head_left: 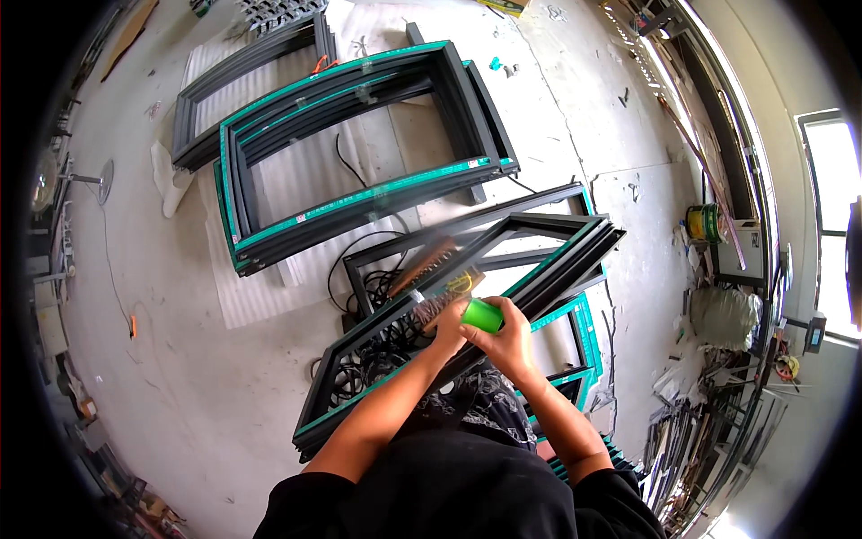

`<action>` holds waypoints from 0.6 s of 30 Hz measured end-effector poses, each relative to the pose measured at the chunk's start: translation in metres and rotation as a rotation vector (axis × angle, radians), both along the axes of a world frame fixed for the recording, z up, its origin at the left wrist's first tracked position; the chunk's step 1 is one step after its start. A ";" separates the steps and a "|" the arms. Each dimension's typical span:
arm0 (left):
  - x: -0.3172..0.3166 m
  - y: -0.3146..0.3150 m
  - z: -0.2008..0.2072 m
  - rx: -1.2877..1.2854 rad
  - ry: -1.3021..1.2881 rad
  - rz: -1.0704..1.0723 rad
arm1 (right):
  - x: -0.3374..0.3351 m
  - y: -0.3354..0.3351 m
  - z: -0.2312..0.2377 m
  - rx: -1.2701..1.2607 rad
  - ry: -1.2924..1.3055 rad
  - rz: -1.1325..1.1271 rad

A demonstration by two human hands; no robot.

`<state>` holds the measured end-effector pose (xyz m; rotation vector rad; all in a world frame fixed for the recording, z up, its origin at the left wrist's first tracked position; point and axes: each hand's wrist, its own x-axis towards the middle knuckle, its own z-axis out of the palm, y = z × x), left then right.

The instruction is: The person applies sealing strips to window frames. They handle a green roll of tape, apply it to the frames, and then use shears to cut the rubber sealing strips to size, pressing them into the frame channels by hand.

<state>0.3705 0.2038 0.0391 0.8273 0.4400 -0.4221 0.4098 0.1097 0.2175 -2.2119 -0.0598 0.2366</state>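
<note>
My right hand is closed round a bright green cylinder in front of my body. Close against the cylinder's left end is my left hand, fingers bent together; what they hold, if anything, is hidden. Just beyond the left fingers shows a brown, box-like thing with yellow marks, partly blurred. Both hands are over a dark window frame with green strips along its edges, slanting from lower left to upper right. Its near bar passes below my hands.
A stack of dark frames with green strips lies ahead on white sheeting. Coiled black cables show through the near frame. Green-edged frames lie to the right. Long strips and scrap line the right wall.
</note>
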 end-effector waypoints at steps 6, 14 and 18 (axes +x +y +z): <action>0.012 0.009 -0.042 0.248 0.199 -0.118 | -0.025 -0.005 0.063 1.107 0.787 -0.239; 0.034 0.002 0.005 0.752 -0.027 -0.667 | -0.017 -0.075 0.047 0.964 0.248 -0.834; 0.031 0.024 -0.010 0.735 0.017 -0.872 | -0.050 -0.141 -0.029 1.002 0.423 -1.326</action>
